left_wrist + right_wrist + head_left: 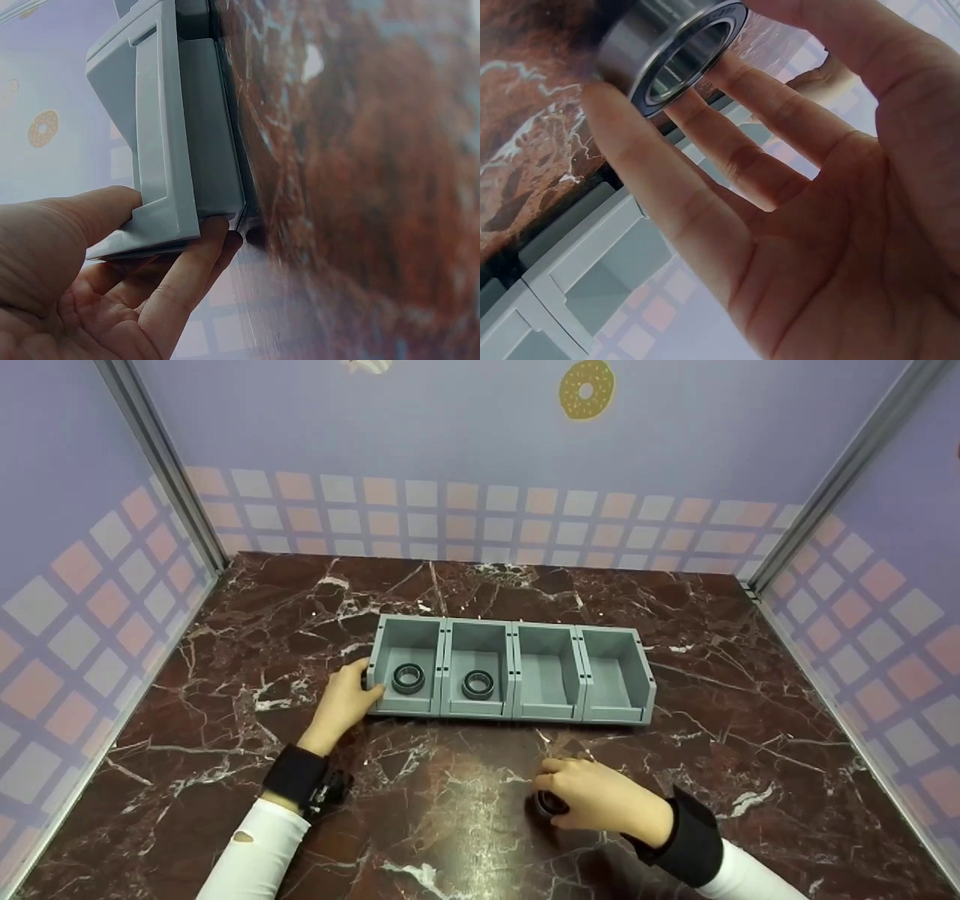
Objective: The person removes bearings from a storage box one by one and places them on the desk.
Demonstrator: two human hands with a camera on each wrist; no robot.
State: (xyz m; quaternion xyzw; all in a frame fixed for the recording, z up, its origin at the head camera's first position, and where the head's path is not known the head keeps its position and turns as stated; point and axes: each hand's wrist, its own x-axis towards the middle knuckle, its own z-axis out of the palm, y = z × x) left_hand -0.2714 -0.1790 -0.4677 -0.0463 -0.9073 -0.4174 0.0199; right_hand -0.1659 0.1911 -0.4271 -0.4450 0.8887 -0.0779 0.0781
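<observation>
A row of joined grey plastic bins (476, 709) stands on the marbled table. My left hand (346, 697) grips its left end, with the thumb over the front corner of the end bin (159, 127) and fingers against its outer side. One ball bearing (409, 689) lies in the leftmost bin, and another bearing (478, 696) in the bin beside it. In front of the row, to the right, my right hand (600, 799) holds a third bearing (656, 37) between thumb and fingers, close over the table. In the head view the hand partly hides this bearing.
The two right-hand bins (551, 679) hold nothing visible. Lilac wall panels (480, 442) with a checked band enclose the marbled table (247, 765) at the back and both sides. Black bands (694, 840) circle both wrists.
</observation>
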